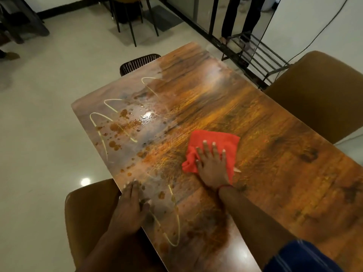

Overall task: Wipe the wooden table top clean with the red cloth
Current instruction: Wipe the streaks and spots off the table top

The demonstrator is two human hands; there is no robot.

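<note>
Fingers spread flat, my right hand (213, 165) is pressing red cloth (212, 148) on wooden table top (275, 154); left hand (130, 209), fingers straight, is resting flat at near-left edge w/ spills (121, 130) far left.

Bare table top (275, 154) is left open right of the red cloth (214, 138). Leftward, the way is crossed by brown spills (117, 127) and blocked nearer by the left hand (131, 209).

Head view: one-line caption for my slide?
Right hand presses the red cloth on the wooden table; left hand rests at its edge near unwiped spills.
</note>
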